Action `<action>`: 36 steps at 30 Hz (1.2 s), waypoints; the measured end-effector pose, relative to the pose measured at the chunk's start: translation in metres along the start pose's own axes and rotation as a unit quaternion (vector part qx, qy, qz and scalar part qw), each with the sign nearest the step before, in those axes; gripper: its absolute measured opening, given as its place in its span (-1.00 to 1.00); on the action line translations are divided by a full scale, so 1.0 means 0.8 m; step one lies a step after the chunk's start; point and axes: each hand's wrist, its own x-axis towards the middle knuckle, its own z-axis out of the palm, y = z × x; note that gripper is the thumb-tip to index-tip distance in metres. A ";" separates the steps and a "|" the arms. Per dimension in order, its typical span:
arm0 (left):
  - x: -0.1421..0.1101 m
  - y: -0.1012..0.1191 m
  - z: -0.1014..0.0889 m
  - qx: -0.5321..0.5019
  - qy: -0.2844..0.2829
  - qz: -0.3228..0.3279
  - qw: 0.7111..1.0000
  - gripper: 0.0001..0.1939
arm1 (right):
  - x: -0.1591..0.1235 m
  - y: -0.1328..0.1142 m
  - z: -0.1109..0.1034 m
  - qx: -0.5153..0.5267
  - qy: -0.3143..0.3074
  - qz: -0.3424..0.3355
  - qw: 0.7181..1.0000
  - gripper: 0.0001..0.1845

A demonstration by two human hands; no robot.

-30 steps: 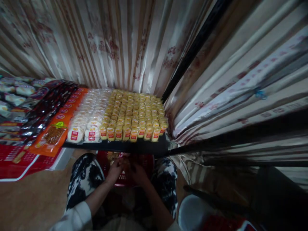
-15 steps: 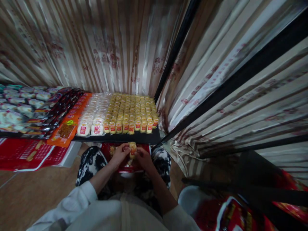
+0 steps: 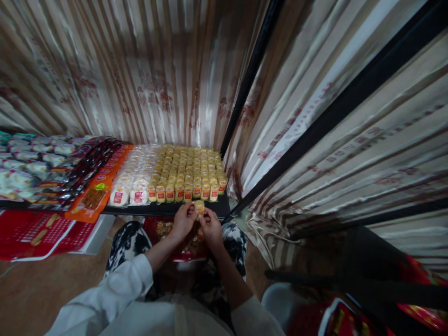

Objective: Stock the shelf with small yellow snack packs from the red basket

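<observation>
Between my two hands is a small yellow wrapped snack pack, raised at the front edge of the black shelf. My left hand pinches its left side, and my right hand pinches its right side from below. Just beyond stand tight rows of matching yellow snack packs with red labels facing me. Below my hands, a red bag between my knees contains more small wrapped packs, partly hidden by my forearms.
Left of the yellow rows lie white round packs, an orange packet, dark packets and white packs. A red printed bag sits below the shelf. Black metal bars cross before the curtain. Red bags lie lower right.
Both hands have moved forward and slightly right with the snack pack, from above the red bag to the shelf's front edge. The pack is tipped so less of its label shows.
</observation>
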 end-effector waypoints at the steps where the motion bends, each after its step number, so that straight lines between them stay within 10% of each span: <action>1: 0.003 0.002 0.004 -0.016 0.001 0.003 1.000 -0.71 | 0.007 -0.001 0.000 -0.015 0.018 -0.003 1.000 -0.65; 36: 0.015 -0.023 0.024 0.110 -0.002 0.111 0.988 -0.52 | 0.049 0.010 0.036 -0.069 0.090 -0.050 0.992 -0.71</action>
